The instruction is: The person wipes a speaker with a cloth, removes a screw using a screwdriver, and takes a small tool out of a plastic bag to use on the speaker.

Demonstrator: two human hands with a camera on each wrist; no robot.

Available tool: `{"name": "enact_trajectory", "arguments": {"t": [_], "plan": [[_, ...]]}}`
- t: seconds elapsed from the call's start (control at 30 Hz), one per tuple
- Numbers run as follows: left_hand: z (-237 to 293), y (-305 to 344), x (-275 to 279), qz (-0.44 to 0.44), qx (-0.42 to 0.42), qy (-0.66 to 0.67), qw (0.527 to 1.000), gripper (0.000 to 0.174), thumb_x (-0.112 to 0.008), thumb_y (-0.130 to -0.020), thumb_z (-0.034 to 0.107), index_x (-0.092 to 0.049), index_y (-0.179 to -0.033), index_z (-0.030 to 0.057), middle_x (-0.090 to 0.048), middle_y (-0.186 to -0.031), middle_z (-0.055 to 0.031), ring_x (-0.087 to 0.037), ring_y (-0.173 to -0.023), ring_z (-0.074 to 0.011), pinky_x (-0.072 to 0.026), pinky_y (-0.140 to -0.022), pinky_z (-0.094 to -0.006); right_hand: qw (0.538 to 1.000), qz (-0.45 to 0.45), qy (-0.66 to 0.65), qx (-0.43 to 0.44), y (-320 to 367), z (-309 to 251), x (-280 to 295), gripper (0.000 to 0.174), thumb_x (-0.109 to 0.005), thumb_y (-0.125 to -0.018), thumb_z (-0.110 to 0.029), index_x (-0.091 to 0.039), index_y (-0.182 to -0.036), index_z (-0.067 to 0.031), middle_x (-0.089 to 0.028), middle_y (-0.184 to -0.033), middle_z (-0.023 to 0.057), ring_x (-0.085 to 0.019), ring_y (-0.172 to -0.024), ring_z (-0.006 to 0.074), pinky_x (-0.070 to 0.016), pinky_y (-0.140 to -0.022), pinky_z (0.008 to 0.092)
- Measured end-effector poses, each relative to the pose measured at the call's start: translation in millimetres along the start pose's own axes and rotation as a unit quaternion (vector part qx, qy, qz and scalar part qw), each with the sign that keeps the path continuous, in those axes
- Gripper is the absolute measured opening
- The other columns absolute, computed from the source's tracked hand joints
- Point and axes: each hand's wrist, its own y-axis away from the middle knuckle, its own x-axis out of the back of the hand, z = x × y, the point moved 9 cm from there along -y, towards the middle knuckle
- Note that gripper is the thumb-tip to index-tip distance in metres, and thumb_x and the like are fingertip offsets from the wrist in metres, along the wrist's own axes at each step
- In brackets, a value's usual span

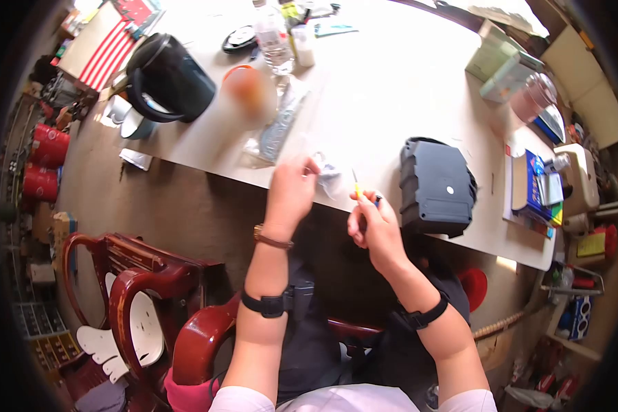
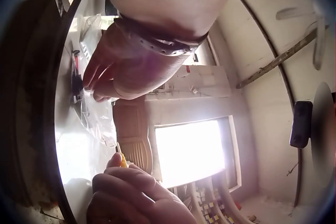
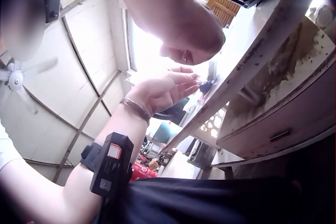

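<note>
At the near edge of the white table, my left hand (image 1: 292, 189) pinches a small crumpled clear plastic bag (image 1: 329, 177) between thumb and fingers. The bag spreads out below those fingertips in the left wrist view (image 2: 97, 116), with a small dark thing (image 2: 77, 85) beside them. To the right, my right hand (image 1: 379, 230) grips a slim yellow tool (image 1: 358, 188) whose thin metal tip points away from me. Its handle is mostly hidden in the fingers, so I cannot tell its exact kind. The tool's tip stands apart from the bag.
A black hard case (image 1: 438, 185) lies right of my right hand. Further left stand a dark pitcher (image 1: 175, 79), a clear water bottle (image 1: 273, 41) and a long plastic-wrapped packet (image 1: 278, 130). Boxes (image 1: 529, 182) line the right side. A red wooden chair (image 1: 141, 288) stands at left.
</note>
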Motion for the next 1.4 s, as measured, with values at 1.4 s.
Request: {"name": "enact_trajectory", "arguments": {"t": [1.4], "plan": [[63,9,-31,-0.015,-0.065,0.061,0.996,0.008,-0.071,-0.080,0.003,-0.065,-0.086,0.0020,-0.063,-0.083,-0.0097,-0.063,-0.072,-0.0236,-0.0523,-0.068,-0.0352,0.993,0.021,0.113,0.037,-2,-1,23,0.023,-0.049,-0.107,-0.024,-0.061,-0.104,-0.0040,-0.050,-0.058,-0.0009,-0.047,-0.050,0.0076,-0.0378,-0.050,0.0255]]}}
